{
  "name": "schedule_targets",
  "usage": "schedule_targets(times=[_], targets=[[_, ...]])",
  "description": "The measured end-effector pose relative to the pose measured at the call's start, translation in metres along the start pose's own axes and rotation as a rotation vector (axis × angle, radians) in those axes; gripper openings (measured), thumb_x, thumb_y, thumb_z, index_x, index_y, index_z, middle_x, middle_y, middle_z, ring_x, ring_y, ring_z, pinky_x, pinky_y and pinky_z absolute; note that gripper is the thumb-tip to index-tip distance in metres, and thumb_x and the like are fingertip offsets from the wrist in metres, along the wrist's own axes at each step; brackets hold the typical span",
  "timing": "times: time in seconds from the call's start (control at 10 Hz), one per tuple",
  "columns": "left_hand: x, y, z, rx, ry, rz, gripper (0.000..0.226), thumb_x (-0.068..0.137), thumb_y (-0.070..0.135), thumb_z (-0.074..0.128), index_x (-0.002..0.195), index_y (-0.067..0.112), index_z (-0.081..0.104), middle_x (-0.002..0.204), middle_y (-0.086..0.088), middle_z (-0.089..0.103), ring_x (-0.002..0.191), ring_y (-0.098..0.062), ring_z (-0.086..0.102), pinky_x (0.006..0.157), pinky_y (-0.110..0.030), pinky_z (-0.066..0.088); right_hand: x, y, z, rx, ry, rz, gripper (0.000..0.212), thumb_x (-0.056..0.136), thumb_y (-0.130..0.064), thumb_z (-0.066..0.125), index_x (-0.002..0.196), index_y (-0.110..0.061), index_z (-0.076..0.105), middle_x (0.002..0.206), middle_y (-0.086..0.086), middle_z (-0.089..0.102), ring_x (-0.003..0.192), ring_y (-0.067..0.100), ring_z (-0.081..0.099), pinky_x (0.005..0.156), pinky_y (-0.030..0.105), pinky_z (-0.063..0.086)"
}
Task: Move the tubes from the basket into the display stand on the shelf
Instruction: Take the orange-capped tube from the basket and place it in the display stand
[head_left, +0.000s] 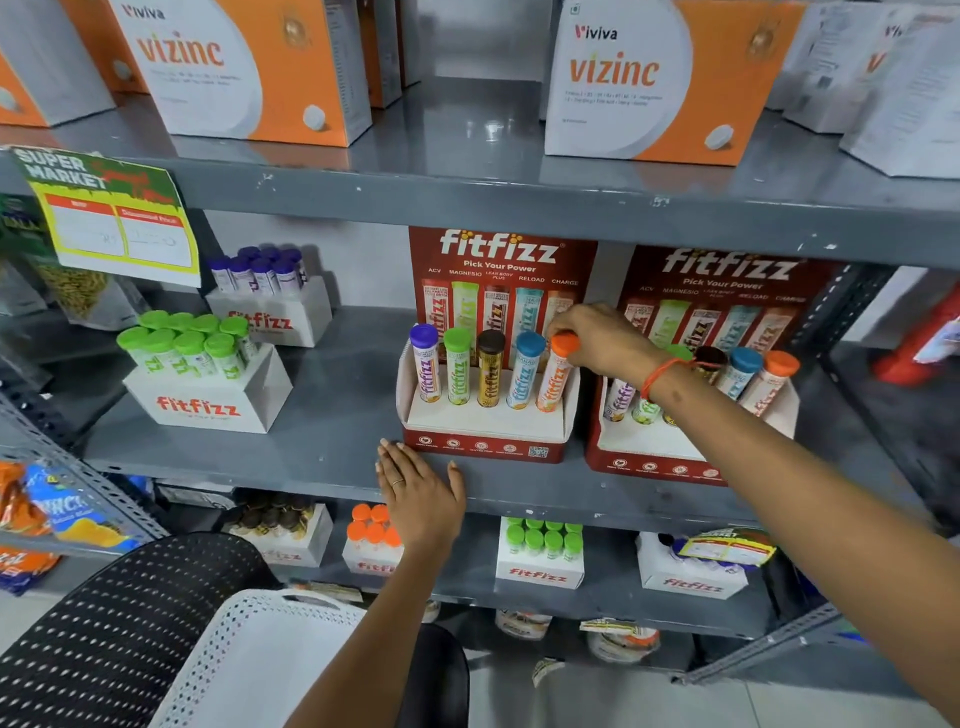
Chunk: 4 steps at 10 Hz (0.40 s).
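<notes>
A red and white fitfizz display stand (485, 441) sits on the middle shelf. Purple-capped (425, 364), green-capped (458, 366), brown-capped (490, 371) and blue-capped (524, 371) tubes stand upright in it. In the rightmost slot stands the orange-capped tube (553, 382), tilted slightly; my right hand (597, 340) grips its cap from above. My left hand (418, 493) lies flat with fingers apart against the shelf's front edge, just below the stand's left corner. The white perforated basket (260, 660) is at the bottom, its inside hidden from view.
A second filled fitfizz stand (691, 452) sits right beside the first, behind my right forearm. White fitfizz boxes of green-capped (202, 374) and purple-capped tubes (270, 301) stand to the left. Vizinc boxes (649, 78) fill the upper shelf. A black mesh chair back (119, 613) is at lower left.
</notes>
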<state>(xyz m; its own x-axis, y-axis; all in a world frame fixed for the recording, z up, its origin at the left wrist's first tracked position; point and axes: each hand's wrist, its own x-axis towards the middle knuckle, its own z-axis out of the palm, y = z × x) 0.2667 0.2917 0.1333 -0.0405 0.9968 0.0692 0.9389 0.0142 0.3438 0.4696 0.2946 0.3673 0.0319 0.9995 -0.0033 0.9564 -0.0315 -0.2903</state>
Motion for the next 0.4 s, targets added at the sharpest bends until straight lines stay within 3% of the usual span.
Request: schedule_targets(times=[0.1, 0.3, 0.4], targets=[[0.000, -0.001, 0.001, 0.001, -0.034, -0.004, 0.088, 0.086, 0.060, 0.000, 0.147, -0.003, 0.005, 0.155, -0.022, 0.004, 0.143, -0.035, 0.000, 0.114, -0.039, -0.005, -0.004, -0.002, 0.009, -0.017, 0.015, 0.009, 0.024, 0.088, -0.002, 0.052, 0.109, -0.008, 0.064, 0.116, 0.016, 0.064, 0.106, 0.034, 0.060, 0.084, 0.031, 0.045], [-0.001, 0.010, -0.028, 0.014, -0.202, -0.058, 0.084, 0.094, 0.053, 0.028, 0.144, -0.007, -0.002, 0.154, -0.026, 0.000, 0.143, -0.038, -0.001, 0.116, -0.042, 0.002, -0.021, -0.006, 0.024, -0.110, 0.130, 0.056, 0.059, 0.085, 0.010, 0.049, 0.140, -0.004, 0.030, 0.139, 0.022, 0.045, 0.124, 0.039, 0.047, 0.101, 0.046, 0.043], [-0.004, 0.037, -0.069, -0.070, -0.284, -0.080, 0.078, 0.091, 0.050, 0.039, 0.142, -0.007, 0.022, 0.149, -0.028, 0.025, 0.137, -0.040, 0.024, 0.112, -0.046, 0.023, -0.039, -0.010, 0.021, -0.098, 0.270, 0.038, 0.055, 0.085, 0.005, 0.052, 0.137, -0.002, 0.035, 0.133, 0.024, 0.049, 0.121, 0.040, 0.047, 0.100, 0.045, 0.044]])
